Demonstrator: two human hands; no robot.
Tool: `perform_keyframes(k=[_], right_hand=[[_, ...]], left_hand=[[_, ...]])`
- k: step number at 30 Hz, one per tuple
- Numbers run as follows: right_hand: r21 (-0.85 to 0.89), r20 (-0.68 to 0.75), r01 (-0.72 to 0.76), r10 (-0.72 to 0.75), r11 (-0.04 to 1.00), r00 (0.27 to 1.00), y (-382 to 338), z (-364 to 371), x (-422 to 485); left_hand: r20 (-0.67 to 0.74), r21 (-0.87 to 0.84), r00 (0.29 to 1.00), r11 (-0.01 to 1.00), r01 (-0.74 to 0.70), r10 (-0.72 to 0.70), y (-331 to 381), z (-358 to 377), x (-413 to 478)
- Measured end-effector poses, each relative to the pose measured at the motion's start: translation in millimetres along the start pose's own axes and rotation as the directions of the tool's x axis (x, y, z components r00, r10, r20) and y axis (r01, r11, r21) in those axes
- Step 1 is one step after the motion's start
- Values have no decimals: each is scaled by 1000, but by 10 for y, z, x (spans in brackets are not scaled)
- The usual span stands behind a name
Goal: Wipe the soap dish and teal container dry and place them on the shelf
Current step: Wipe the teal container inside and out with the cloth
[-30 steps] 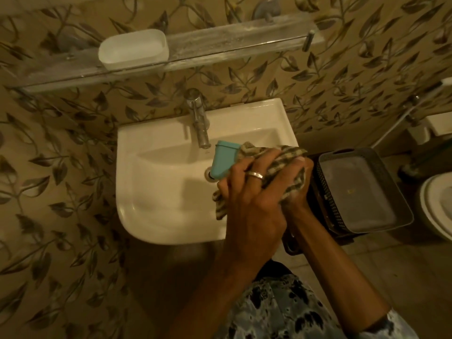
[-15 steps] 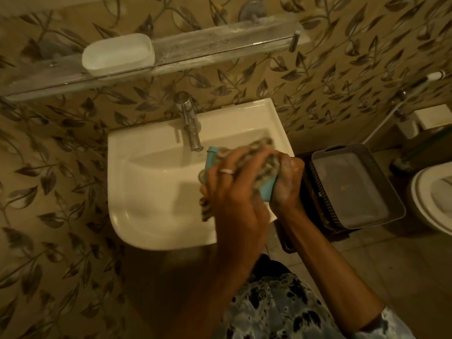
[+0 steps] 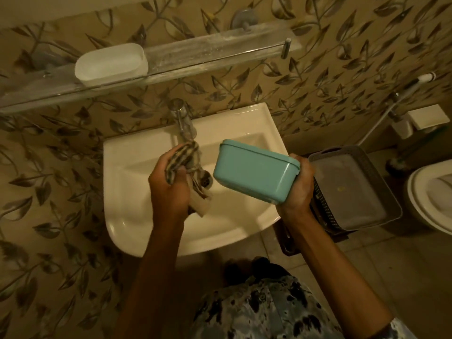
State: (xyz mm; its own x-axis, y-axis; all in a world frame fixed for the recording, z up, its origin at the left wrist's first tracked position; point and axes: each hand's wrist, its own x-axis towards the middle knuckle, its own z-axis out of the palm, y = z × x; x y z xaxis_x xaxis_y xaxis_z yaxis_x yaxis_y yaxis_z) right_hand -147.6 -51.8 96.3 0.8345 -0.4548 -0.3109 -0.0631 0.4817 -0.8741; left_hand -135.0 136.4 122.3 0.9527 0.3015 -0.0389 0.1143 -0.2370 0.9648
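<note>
My right hand (image 3: 297,187) grips the teal container (image 3: 254,172) by its right end and holds it tilted above the white sink (image 3: 137,192). A checked cloth (image 3: 186,165) is bunched in my left hand (image 3: 168,184), which hangs over the basin just left of the container; the two are apart. The white soap dish (image 3: 111,63) stands on the left part of the glass shelf (image 3: 220,51) above the sink.
A chrome tap (image 3: 182,123) sticks out over the basin. A grey basket (image 3: 352,189) sits on the floor right of the sink, with a toilet (image 3: 430,196) beyond it. A spray hose (image 3: 393,104) hangs on the leaf-patterned wall.
My left hand has pulled the cloth off the teal container and moved left. The container, wrapped in cloth before, is now bare in my right hand.
</note>
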Motion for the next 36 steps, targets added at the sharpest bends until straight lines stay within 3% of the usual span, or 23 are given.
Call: perform_keyframes(k=[3,7,10,13,15,18,23,26,28,32,36], right_hand=[[97,-11,-39,41,994,999,14,-34,54],[241,144,-204,172,949,974,16,4,36],[210,259,-166,109,964,960,103,32,-3],[76,276,-57,34,995,961,171,91,-42],[-36,309,62,-48,997,950,224,69,8],[-201,431,237,-132,950,892,223,-10,115],[-305,588,257,-31,917,808,218,-99,233],[-323,529,220,-17,921,848,264,12,211],[-234,431,155,-40,960,901,277,94,174],[-7,237,-51,51,999,970,278,139,173],[41,152,-119,112,992,982,225,158,194]], left_hand=[[50,-248,942,910,333,-331,-187,-49,-24],[287,-523,727,534,665,-624,-275,167,-250],[441,-557,600,321,766,-668,-235,300,-393],[540,-576,577,230,784,-613,-193,319,-427],[536,-612,624,247,751,-569,-182,302,-386],[451,-641,704,350,683,-548,-186,252,-297],[225,-601,860,629,493,-458,-179,114,-114],[203,-490,929,790,369,-308,-139,81,-75],[231,-445,951,847,291,-206,-87,95,-86],[251,-365,965,916,169,-78,43,153,-162],[290,-251,957,963,93,-17,117,158,-201]])
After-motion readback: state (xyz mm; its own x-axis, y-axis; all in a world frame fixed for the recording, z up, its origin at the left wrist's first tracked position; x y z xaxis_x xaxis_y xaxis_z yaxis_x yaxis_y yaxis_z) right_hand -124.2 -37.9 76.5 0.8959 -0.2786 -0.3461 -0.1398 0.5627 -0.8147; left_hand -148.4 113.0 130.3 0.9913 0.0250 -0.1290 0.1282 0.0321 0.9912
